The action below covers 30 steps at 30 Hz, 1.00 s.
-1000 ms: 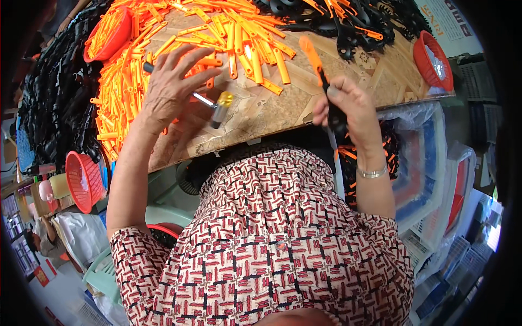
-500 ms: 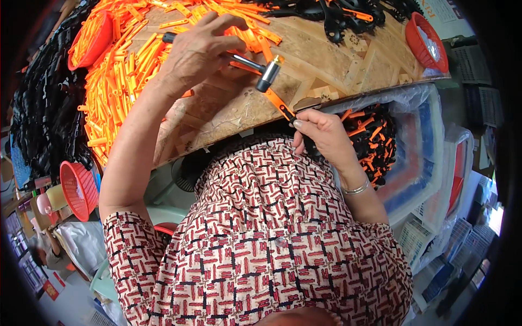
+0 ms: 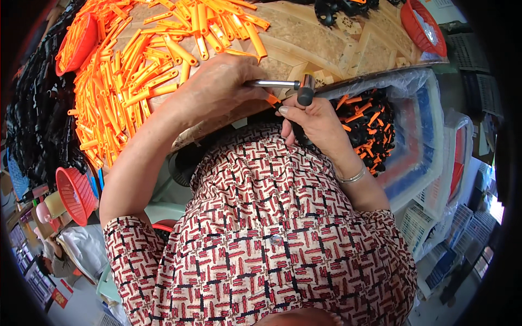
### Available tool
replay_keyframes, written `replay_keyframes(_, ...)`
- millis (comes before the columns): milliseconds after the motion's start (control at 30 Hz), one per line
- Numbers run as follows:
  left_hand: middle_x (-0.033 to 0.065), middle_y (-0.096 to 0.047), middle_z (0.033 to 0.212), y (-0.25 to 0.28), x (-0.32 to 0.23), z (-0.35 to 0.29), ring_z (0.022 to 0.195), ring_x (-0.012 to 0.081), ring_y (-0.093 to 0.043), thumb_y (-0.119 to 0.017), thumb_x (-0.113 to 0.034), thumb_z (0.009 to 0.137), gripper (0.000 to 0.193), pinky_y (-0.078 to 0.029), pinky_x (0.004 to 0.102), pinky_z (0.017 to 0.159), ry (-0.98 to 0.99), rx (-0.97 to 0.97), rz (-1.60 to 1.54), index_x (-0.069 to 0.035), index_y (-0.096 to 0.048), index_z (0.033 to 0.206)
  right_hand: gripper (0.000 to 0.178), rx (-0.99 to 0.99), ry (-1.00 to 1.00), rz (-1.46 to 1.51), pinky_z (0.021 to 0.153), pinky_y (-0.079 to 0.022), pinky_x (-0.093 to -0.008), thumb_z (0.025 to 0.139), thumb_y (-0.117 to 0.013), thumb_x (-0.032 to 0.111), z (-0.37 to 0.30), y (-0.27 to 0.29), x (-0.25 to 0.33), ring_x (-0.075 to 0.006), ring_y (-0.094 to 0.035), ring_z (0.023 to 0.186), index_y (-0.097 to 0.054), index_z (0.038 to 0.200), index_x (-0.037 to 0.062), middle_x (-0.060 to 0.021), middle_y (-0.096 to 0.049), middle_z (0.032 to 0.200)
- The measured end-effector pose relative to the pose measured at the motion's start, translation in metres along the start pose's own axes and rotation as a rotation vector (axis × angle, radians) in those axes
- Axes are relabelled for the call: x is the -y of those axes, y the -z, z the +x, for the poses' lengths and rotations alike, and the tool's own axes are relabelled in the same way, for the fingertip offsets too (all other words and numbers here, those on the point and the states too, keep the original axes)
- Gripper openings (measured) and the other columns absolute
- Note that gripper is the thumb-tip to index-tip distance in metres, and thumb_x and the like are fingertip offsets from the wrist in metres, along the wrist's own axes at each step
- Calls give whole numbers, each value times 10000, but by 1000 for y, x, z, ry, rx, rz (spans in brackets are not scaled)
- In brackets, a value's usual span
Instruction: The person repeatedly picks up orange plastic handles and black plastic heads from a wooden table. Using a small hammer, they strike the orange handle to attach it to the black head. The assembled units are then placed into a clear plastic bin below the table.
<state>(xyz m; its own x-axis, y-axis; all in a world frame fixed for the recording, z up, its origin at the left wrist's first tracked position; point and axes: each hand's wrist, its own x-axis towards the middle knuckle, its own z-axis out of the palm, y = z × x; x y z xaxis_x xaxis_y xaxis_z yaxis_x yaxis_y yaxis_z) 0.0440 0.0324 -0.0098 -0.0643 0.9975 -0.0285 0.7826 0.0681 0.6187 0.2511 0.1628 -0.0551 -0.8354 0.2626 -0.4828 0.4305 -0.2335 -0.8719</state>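
Room: grey crates [image 3: 473, 223] crowd the right, bent by the lens; the rim falls into black, so we lose the outermost things.
Tabletop: wood-patterned table [image 3: 302, 41], its far edge cut off above; orange handles [image 3: 114, 108] bury its left side.
Baskets: one red basket [image 3: 93, 46] among the handles, one at the table's right corner [image 3: 410, 33], one lower left [image 3: 73, 198].
Black pieces: some at the table's top edge [image 3: 329, 12], cut off; a dark heap [image 3: 27, 117] at far left, too tangled for us to separate.
Plastic-covered container [image 3: 427, 103]: right of the table, holding black and orange pieces [image 3: 375, 125], partly hidden by the right forearm.
Left hand [image 3: 228, 79]: closed around the shaft of a hammer [image 3: 277, 83]; its fingertips are hidden, and we cannot tell whether they touch the workpiece.
Right hand [image 3: 315, 122]: thumb and fingers pinched on the black end of an orange-and-black workpiece [image 3: 273, 100].
Workpiece: between the hands at the table's near edge, mostly covered.
Hammer head: above the right hand; contact unclear to us.
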Motion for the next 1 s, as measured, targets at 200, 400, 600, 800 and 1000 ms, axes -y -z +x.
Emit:
replay_keyframes(200,112,-649,896,-11,1,6,860,314,-668,-754,-188,848,212,-510,414,742,-12,-47,43,-82,-758,1032,227,13,10,63,505,-530,-261,1003,-644,165,1,0,-3,-163,-649,556,-677,1007,-60,-113,-680,701)
replay_keyframes(400,96,-632,894,-1,-15,7,867,315,-671,-745,-234,851,194,-515,438,725,9,-11,160,-120,-763,1007,283,-9,0,21,494,-501,-252,1006,-648,216,-2,-3,6,-144,-631,524,-680,967,-63,-93,-674,671)
replay_keyframes(600,87,-638,902,1,-18,13,896,324,-680,-733,-285,857,193,-530,452,741,36,48,234,-136,-752,978,324,-54,-63,37,450,-478,-275,987,-676,255,0,-10,11,-149,-605,469,-681,920,-62,-88,-649,607)
replay_keyframes(800,83,-639,914,10,-17,25,933,324,-681,-737,-312,851,208,-533,464,762,38,168,256,-137,-734,964,380,-63,-131,187,439,-469,-269,972,-687,327,0,-12,15,-151,-591,457,-677,882,-42,-73,-622,579)
replay_keyframes(1000,79,-640,945,10,-5,37,962,325,-676,-753,-350,826,258,-529,461,779,-27,245,242,-128,-722,953,379,-40,-157,157,430,-464,-270,982,-674,323,1,-10,17,-152,-584,449,-665,849,-32,-71,-614,572)
